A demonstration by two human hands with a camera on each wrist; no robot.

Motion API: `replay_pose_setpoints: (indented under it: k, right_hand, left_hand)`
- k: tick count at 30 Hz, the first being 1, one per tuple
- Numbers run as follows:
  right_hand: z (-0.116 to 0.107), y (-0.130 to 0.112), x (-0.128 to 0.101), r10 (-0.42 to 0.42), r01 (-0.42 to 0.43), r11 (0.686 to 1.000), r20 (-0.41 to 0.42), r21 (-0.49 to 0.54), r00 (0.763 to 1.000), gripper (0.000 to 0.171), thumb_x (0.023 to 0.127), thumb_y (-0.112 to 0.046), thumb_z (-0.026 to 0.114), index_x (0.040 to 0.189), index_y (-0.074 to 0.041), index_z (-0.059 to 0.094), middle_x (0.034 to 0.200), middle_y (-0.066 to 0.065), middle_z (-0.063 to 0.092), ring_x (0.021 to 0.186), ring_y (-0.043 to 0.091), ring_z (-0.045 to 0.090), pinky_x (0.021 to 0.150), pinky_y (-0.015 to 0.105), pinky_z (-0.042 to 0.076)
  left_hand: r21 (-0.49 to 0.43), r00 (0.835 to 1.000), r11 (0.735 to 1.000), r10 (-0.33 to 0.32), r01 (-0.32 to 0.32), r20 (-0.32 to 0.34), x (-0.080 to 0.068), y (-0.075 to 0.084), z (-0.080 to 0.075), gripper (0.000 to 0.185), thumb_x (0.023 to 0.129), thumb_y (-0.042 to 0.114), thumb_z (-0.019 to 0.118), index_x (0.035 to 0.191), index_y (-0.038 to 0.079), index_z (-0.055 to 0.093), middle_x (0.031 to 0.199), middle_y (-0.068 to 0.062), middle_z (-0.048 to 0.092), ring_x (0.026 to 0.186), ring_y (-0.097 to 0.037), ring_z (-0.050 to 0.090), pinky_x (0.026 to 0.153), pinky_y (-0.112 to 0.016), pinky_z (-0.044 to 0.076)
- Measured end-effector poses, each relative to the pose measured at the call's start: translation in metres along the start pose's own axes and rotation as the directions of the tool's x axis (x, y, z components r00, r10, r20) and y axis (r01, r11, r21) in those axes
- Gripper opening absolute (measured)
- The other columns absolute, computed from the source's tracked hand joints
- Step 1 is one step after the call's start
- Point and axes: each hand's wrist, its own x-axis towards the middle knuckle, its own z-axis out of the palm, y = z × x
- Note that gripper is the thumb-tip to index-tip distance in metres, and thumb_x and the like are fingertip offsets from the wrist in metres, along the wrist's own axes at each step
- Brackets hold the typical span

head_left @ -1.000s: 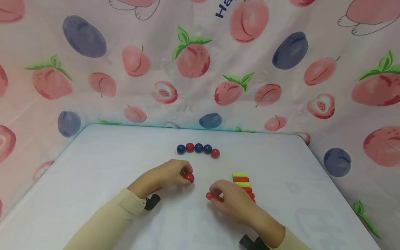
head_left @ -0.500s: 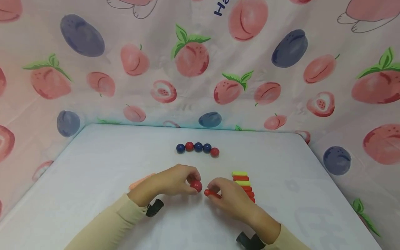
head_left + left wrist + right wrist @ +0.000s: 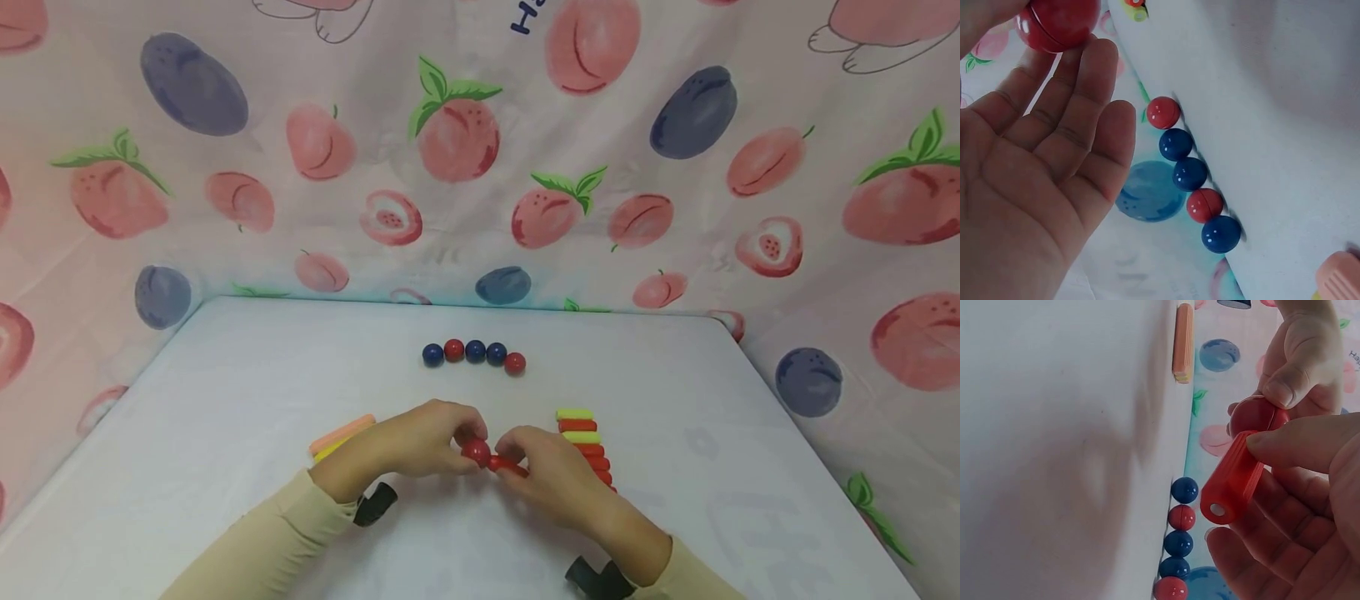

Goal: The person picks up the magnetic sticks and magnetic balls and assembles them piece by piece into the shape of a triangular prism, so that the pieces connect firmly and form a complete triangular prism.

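Between its thumb and fingertips, my left hand point(image 3: 423, 437) pinches a glossy red ball point(image 3: 476, 452). My right hand point(image 3: 558, 479) pinches a ribbed red rod point(image 3: 507, 465) between thumb and fingers. In the right wrist view the rod point(image 3: 1235, 478) shows a small pale disc in its near end, while its far end meets the red ball point(image 3: 1257, 417). The last fingers of the left hand point(image 3: 1041, 144) stretch out beneath the ball point(image 3: 1063, 22) in the left wrist view. Both hands are above the white table, close together.
Behind the hands, a row of blue and red balls point(image 3: 476, 352) lies on the white table point(image 3: 240, 367). Several yellow and red rods point(image 3: 577, 437) are lined up at right, partly behind the right hand. Orange and yellow rods point(image 3: 342, 435) lie at left beside the left wrist.
My left hand has moved right and slightly nearer with the red ball, until the ball meets the rod's end. The right hand has shifted only slightly. Rods behind the left wrist have come into view.
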Motion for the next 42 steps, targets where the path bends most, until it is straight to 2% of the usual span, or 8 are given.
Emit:
replay_pose_setpoints:
  k: [11,16,20,25,29,32,38,42]
  right_hand:
    - [-0.001,0.003,-0.002,0.083,-0.083,0.997,-0.018,0.007,0.996,0.026,0.084,-0.017,0.081,0.106,-0.014,0.069,0.096,-0.006,0.066,0.085,0.013,0.061,0.077,0.034,0.055]
    - [-0.001,0.003,-0.001,0.076,-0.076,0.997,-0.003,0.006,0.997,0.026,0.085,-0.015,0.080,0.109,-0.011,0.070,0.099,-0.004,0.067,0.090,0.015,0.062,0.082,0.039,0.056]
    - [0.000,0.002,0.000,0.064,-0.064,0.998,0.006,0.006,0.998,0.029,0.085,-0.015,0.080,0.111,-0.008,0.069,0.100,-0.002,0.067,0.092,0.017,0.062,0.082,0.038,0.057]
    - [0.003,-0.002,0.001,0.069,-0.069,0.998,-0.002,0.013,0.998,0.029,0.086,-0.016,0.080,0.112,-0.008,0.069,0.102,-0.001,0.067,0.092,0.018,0.062,0.081,0.036,0.057]
    - [0.004,-0.003,0.003,0.068,-0.068,0.997,-0.011,0.020,0.998,0.027,0.087,-0.016,0.079,0.110,-0.008,0.069,0.101,-0.002,0.067,0.092,0.017,0.064,0.080,0.034,0.057]
    - [0.006,-0.003,0.004,0.054,-0.054,0.998,-0.018,0.023,0.998,0.026,0.087,-0.016,0.079,0.109,-0.008,0.069,0.100,-0.002,0.068,0.091,0.017,0.065,0.079,0.034,0.057]
    - [0.008,-0.003,0.004,0.050,-0.049,0.998,-0.024,0.030,0.998,0.026,0.087,-0.016,0.079,0.109,-0.008,0.069,0.100,-0.002,0.069,0.091,0.018,0.065,0.081,0.034,0.057]
    - [0.008,-0.003,0.003,0.060,-0.059,0.998,-0.023,0.030,0.998,0.026,0.087,-0.017,0.079,0.109,-0.008,0.069,0.100,-0.002,0.069,0.092,0.017,0.065,0.081,0.034,0.057]
  left_hand:
    - [-0.023,0.997,0.999,0.023,-0.025,-0.078,-0.006,-0.010,-0.002,0.019,0.086,0.013,0.078,0.101,0.015,0.067,0.085,0.012,0.064,0.084,-0.011,0.061,0.078,-0.032,0.052]
    - [-0.025,0.999,1.000,-0.016,0.015,-0.033,-0.009,-0.010,-0.002,0.026,0.085,0.013,0.078,0.108,0.011,0.064,0.085,0.008,0.063,0.081,-0.013,0.060,0.076,-0.031,0.053]
    - [0.014,1.000,1.000,0.007,-0.007,-0.009,-0.010,-0.010,0.001,0.027,0.085,0.012,0.077,0.109,0.008,0.066,0.085,0.007,0.060,0.080,-0.014,0.058,0.073,-0.028,0.051]
    - [0.054,0.999,0.999,0.004,-0.001,-0.046,-0.010,-0.014,0.008,0.012,0.087,0.019,0.078,0.094,0.016,0.069,0.079,0.008,0.058,0.076,-0.014,0.056,0.068,-0.028,0.050]
    - [0.054,0.998,0.998,-0.015,0.018,-0.056,-0.010,-0.015,0.012,0.010,0.088,0.020,0.077,0.089,0.017,0.067,0.074,0.007,0.058,0.071,-0.013,0.055,0.065,-0.027,0.049]
    - [0.048,0.999,0.999,-0.020,0.023,-0.047,-0.010,-0.016,0.014,0.009,0.088,0.018,0.077,0.090,0.017,0.068,0.073,0.007,0.058,0.069,-0.012,0.055,0.065,-0.027,0.050]
    - [0.074,0.999,0.997,0.029,-0.026,-0.042,-0.007,-0.018,0.019,0.010,0.090,0.018,0.076,0.099,0.016,0.071,0.073,0.009,0.059,0.068,-0.009,0.055,0.067,-0.025,0.049]
    - [0.101,0.998,0.995,0.025,-0.019,-0.057,-0.006,-0.016,0.020,0.007,0.090,0.019,0.076,0.095,0.015,0.072,0.075,0.010,0.058,0.071,-0.010,0.054,0.070,-0.026,0.049]
